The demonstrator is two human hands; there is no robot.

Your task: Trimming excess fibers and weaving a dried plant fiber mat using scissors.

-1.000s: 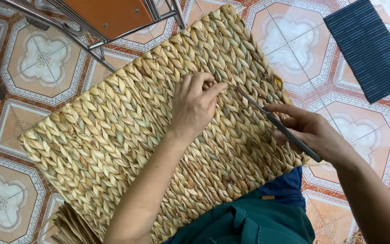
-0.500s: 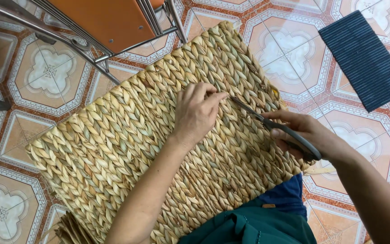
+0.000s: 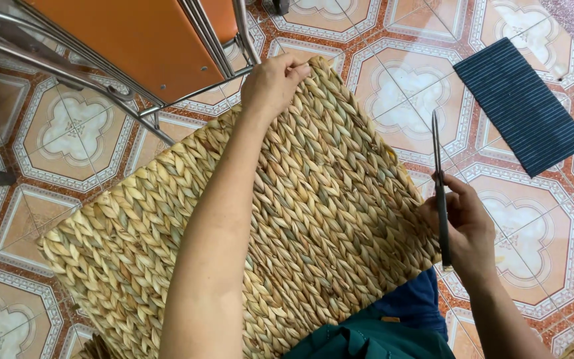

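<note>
The woven straw mat (image 3: 300,219) is lying across the person's lap, slanting over the patterned tiled floor (image 3: 61,133). The left hand (image 3: 274,83) is gripping its far top edge, fingers curled over the braid; a firm, flat pull there should be keeping the weave taut. The right hand (image 3: 463,229) is clenching closed scissors (image 3: 438,179) just beside the mat's right edge, blades pointing away; trimming wants them close to the braid.

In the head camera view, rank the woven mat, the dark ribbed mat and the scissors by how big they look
1. woven mat, by far the largest.
2. dark ribbed mat.
3. scissors, thin, in the right hand; they sit nearer the camera, yet look smallest.
</note>
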